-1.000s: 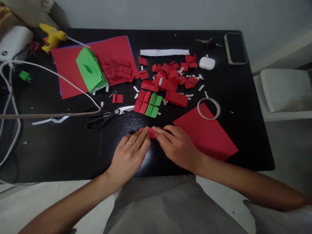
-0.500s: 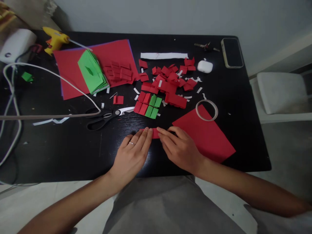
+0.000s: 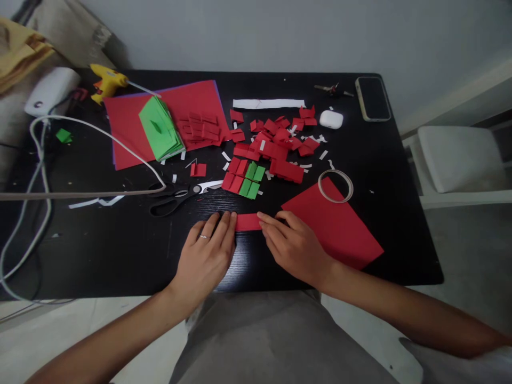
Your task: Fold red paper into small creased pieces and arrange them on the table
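And here's the strip [image 3: 248, 222], red paper, flat on the black table [image 3: 180, 266] right between the two hands! The left hand [image 3: 210, 240] lies palm down at its left end, fingers straight and closed round nothing; the right hand [image 3: 294, 242] has its fingertips on the other end, though from up here I can't tell a pinch from a press. It looks next to weightless, thin and a little crisp, quick to crease or tear, probably not slippery, so the ends and long edges seem the places to hold, with light fingertips. Writing? The glue gun [image 3: 109, 82] carries a small dark mark (too blurred to read, alas), and I make out no lettering on the white case [image 3: 331, 119] or the phone [image 3: 373, 99] either.
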### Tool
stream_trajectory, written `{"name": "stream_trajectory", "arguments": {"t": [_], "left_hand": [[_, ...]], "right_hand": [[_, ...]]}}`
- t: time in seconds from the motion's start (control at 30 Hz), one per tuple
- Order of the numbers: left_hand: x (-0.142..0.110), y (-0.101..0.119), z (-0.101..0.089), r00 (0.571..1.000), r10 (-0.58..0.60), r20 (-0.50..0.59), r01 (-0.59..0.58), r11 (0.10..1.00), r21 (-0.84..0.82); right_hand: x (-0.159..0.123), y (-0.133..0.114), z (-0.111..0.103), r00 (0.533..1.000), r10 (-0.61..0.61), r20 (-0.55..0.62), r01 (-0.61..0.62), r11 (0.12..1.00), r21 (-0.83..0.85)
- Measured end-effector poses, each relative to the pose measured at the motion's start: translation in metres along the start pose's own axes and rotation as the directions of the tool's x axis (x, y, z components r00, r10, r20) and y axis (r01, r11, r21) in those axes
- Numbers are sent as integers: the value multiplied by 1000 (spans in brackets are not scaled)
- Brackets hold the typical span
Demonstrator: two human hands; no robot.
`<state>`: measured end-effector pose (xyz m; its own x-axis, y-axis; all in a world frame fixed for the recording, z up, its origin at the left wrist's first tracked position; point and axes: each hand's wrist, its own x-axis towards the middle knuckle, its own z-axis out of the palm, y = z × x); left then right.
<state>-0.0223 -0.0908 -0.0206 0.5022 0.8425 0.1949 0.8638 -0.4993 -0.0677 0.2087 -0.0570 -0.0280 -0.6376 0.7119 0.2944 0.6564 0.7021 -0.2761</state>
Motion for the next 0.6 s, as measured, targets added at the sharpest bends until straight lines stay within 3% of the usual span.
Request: {"name": "stream_trajectory", "arguments": {"t": [0.3, 0.43, 0.6], "left_hand": [[0, -3, 3, 998, -19, -57, 17, 999, -40], [1, -5, 2, 998, -52, -45, 46, 992, -120], [9, -13, -4, 991, -132, 2, 127, 951, -281]], "right_hand": [[3, 1, 0, 993, 96, -73, -84, 985, 148], [3, 5, -1, 973, 227, -37, -207, 935, 287], [8, 11, -6, 957, 287, 44, -278, 864, 420]]}}
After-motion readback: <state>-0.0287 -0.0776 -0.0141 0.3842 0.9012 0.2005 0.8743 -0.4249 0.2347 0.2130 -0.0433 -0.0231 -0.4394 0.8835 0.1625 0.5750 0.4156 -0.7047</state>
